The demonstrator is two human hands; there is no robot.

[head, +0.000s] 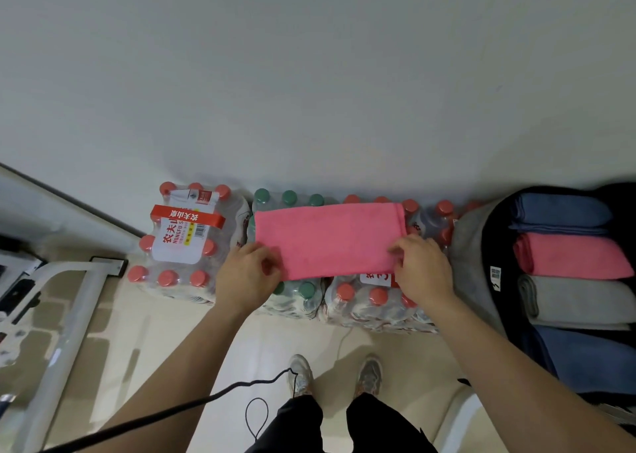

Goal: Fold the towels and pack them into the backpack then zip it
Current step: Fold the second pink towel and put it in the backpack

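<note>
Pink towel (330, 239) between left hand (246, 277), right hand (425, 270); four folded towels (564, 213) in backpack (469, 253)

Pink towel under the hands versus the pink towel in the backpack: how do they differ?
The towel under the hands lies flat, a long rectangle on the water bottle packs; the towel in the backpack is a thicker folded bundle. The left hand and right hand pinch the first's near edge; the packed one sits untouched between a blue towel and a grey towel. Both are pink.
</note>
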